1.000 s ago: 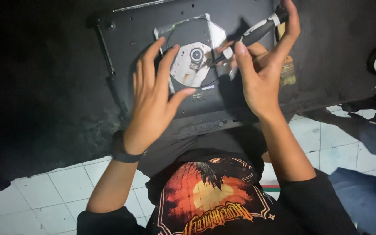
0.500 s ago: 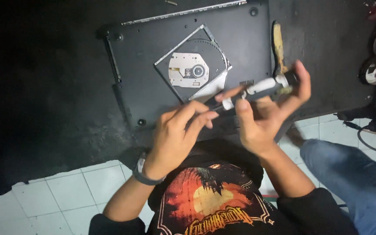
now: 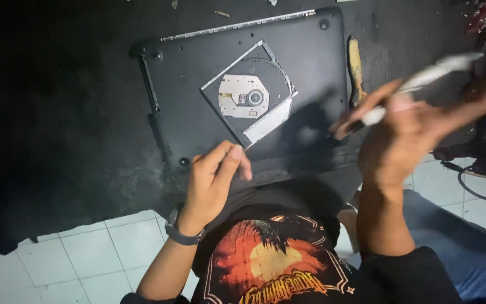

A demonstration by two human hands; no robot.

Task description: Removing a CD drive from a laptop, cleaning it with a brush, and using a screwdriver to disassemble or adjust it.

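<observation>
The white-handled screwdriver with a dark tip (image 3: 417, 84) is blurred, raised to the right of the black upturned laptop base (image 3: 198, 67), pinched in your lifted right hand (image 3: 403, 141). Your left hand (image 3: 212, 183) hovers half-curled, grasping nothing, at the base's near edge. A silver-and-black optical disc drive (image 3: 251, 101) lies tilted on that base.

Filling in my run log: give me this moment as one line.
left hand: fingers pinched, near laptop base edge | right hand: raised, holding screwdriver, blurred | optical drive: lying on base
</observation>
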